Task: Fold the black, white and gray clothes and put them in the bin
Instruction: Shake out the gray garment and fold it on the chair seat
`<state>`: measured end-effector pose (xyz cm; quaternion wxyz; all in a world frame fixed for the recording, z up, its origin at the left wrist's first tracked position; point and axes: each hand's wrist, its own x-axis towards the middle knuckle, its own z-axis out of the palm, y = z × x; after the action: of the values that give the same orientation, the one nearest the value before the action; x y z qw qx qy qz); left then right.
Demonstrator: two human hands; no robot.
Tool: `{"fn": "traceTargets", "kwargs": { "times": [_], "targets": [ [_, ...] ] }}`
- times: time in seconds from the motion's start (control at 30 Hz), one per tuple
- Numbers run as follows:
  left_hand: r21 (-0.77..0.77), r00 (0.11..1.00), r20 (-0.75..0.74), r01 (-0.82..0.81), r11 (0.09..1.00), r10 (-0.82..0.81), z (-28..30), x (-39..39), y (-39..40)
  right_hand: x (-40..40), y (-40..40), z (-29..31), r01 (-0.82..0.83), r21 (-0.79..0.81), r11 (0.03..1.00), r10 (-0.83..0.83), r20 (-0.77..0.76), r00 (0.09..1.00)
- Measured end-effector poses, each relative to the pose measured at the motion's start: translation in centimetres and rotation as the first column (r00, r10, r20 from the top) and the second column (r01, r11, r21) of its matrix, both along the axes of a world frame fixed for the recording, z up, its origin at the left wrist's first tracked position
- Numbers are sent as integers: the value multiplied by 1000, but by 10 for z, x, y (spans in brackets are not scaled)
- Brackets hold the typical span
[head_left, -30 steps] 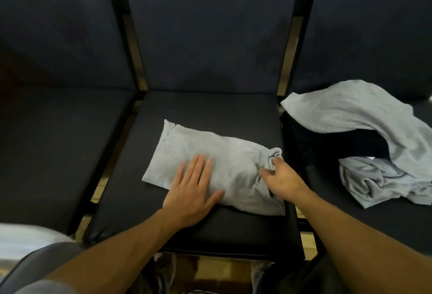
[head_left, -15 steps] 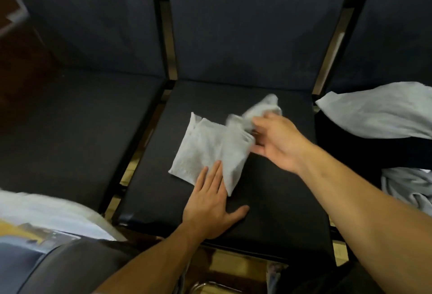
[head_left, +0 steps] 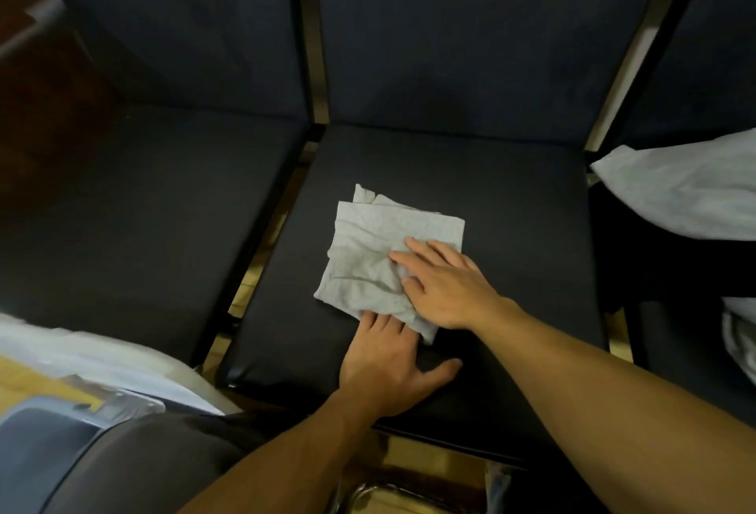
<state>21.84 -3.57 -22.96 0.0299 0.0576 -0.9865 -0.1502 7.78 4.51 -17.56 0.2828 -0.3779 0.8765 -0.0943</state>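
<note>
A gray garment (head_left: 376, 252) lies folded into a small square on the middle dark chair seat (head_left: 511, 202). My right hand (head_left: 444, 282) rests flat on its right half, fingers spread, pressing it down. My left hand (head_left: 386, 360) lies flat on the seat at the garment's near edge, fingertips tucked just under the cloth. Neither hand grips anything. More gray clothes (head_left: 687, 190) are piled on the chair to the right, over something black (head_left: 654, 268).
A row of dark padded chairs with backrests fills the view; the left seat (head_left: 143, 202) is bare. A pale sheet or bag (head_left: 102, 362) and a gray-blue bin rim (head_left: 37, 427) show at the lower left. Wooden floor shows between the chairs.
My right hand carried the garment's right end over to the left, folding it in half, and now presses on top. My left hand slid back to the near edge. The view shifted left.
</note>
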Motion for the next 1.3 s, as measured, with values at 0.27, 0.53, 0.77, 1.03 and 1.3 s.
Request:
{"fn": "traceTargets", "kwargs": {
  "times": [0.27,0.53,0.77,1.03,1.3],
  "targets": [
    [689,965,2,-192,699,263,37,1,-2,4,34,23,111,118,987,-106,-46,993],
    [722,801,247,-528,448,546,54,-28,-16,8,63,23,151,50,987,-156,96,983],
    [622,729,143,-592,512,669,45,-40,-22,-7,70,17,273,-13,962,-268,143,953],
    [42,777,250,-604,796,577,43,-49,-29,-18,60,15,297,17,955,-296,-49,954],
    [530,814,307,-577,621,494,65,-50,-13,-14,75,14,450,-36,892,-438,170,883]
  ]
}}
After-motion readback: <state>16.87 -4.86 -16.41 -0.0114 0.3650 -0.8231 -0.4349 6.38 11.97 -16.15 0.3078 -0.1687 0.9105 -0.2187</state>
